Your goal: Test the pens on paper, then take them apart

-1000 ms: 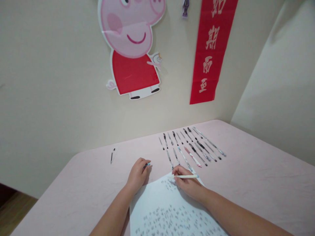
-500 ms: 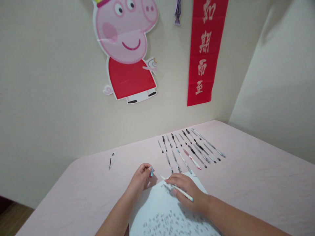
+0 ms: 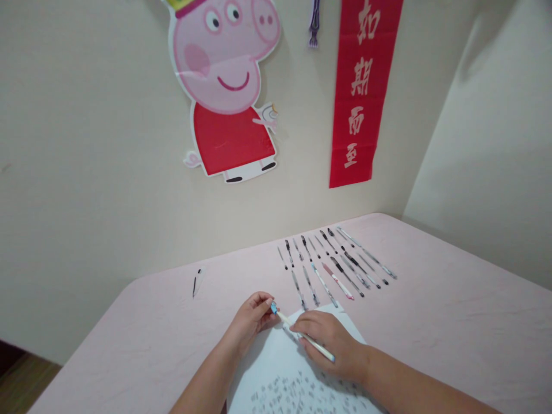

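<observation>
My right hand (image 3: 330, 342) is closed round a thin white pen (image 3: 307, 337) that slants across it, tip toward the left. My left hand (image 3: 252, 316) pinches a small blue pen cap (image 3: 273, 307) right at the pen's tip end. Both hands rest over the top edge of a white sheet of paper (image 3: 280, 374) covered with scribbled marks, lying on the pink table (image 3: 431, 322).
Several pens (image 3: 336, 264) lie side by side in rows beyond the paper. One lone black pen (image 3: 195, 283) lies at the far left of the table. A cartoon pig cutout and a red banner hang on the wall behind. The table's left edge drops to a wooden floor.
My right hand has turned the pen from lying across the paper to pointing left. My left hand has brought the blue cap up to the pen's end.
</observation>
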Available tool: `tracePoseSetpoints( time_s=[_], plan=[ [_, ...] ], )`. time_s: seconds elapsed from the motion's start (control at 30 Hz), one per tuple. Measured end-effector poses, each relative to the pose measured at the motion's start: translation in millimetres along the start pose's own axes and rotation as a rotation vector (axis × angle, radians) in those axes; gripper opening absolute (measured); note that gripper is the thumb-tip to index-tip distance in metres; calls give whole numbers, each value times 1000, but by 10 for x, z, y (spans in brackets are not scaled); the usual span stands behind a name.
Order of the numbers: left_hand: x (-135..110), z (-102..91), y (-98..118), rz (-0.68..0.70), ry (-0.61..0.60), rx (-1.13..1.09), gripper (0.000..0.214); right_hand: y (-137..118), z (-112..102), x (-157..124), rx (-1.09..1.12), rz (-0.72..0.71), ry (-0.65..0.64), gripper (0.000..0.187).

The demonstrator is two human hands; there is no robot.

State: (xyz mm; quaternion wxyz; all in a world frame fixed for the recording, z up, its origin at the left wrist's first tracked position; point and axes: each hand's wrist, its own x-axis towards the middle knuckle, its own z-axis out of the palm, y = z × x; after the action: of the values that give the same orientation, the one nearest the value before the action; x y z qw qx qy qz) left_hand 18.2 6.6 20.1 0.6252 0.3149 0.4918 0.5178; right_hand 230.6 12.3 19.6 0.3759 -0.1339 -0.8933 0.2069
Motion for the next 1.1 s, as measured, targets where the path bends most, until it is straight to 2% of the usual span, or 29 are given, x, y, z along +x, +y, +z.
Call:
tracePoseSetpoints(
  time_s=[0.17, 0.57, 0.9, 0.97, 1.1],
  plan=[
    [-38, 42, 19, -16, -54, 40, 33, 23, 10, -8, -5, 27, -32, 31],
    [-64, 13, 61, -22, -40, 102, 36, -13, -16, 8, -66, -75, -45, 36],
    [-41, 52, 22, -11, -12, 41, 35, 52, 23, 5, -64, 5, -51, 34],
    [-12, 26, 19, 10, 20, 27, 35, 78, 39, -8, -87, 28, -32, 34],
    [90, -113, 13, 109, 158, -33, 35, 88, 52, -29, -125, 22, 5, 28]
  ],
)
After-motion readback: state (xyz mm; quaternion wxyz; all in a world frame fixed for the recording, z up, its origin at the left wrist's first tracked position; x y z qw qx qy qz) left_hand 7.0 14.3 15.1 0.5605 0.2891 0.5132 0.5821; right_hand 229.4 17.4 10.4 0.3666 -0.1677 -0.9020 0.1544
